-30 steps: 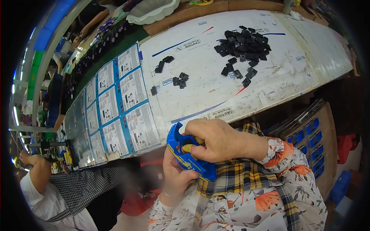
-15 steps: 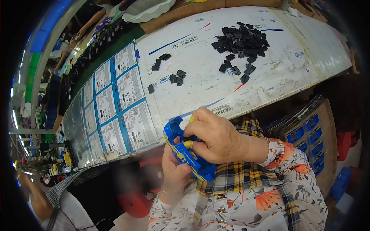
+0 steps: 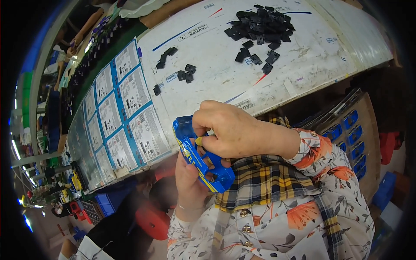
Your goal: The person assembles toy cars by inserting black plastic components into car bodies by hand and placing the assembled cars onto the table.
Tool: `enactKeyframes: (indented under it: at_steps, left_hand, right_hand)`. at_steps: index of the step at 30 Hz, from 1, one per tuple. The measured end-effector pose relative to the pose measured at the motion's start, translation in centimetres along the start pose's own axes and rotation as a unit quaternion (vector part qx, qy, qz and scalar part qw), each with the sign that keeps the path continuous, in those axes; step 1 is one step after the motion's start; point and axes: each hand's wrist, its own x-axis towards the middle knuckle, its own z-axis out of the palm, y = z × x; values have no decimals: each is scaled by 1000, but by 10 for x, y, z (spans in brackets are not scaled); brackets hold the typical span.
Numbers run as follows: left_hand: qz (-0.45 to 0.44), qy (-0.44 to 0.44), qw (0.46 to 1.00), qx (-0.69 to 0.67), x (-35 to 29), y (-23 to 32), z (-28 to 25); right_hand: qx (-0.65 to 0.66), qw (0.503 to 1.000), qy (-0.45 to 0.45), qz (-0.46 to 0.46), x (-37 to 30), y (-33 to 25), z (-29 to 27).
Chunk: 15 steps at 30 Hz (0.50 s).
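A blue plastic toy-car shell (image 3: pixel 199 158) with yellow trim is held close to my body, below the table edge. My left hand (image 3: pixel 188 182) cups it from beneath. My right hand (image 3: pixel 229 130) lies over its top, fingers curled and pressing into its hollow inside; the fingertips hide whatever small part may be there. A heap of small black plastic parts (image 3: pixel 260 28) lies on the white table top (image 3: pixel 216 78) at the far right, with a few loose black pieces (image 3: pixel 177 71) nearer the middle.
Laminated blue-edged instruction sheets (image 3: pixel 121 117) cover the table's left part. A cardboard box with blue shells (image 3: pixel 351 134) stands at my right. Another person's arm (image 3: pixel 82 32) reaches in at the far left; a red stool (image 3: pixel 151 221) is below.
The toy shell and both hands have stayed near my chest, shifting slightly. The person who was at the lower left has moved out of view.
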Motion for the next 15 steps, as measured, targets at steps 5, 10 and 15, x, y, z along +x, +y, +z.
enactKeyframes:
  at_steps: [5, 10, 15]
  left_hand:
    - [-10, 30, 998, -50, 2, 6, 9]
    - [-13, 44, 998, -50, 1, 8, 10]
    - [-8, 53, 998, -30, 4, 9, 15]
  right_hand:
    - [20, 998, 32, -45, -3, 0, -1]
    - [62, 994, 79, -51, -4, 2, -7]
    - [33, 997, 59, -25, -9, -3, -2]
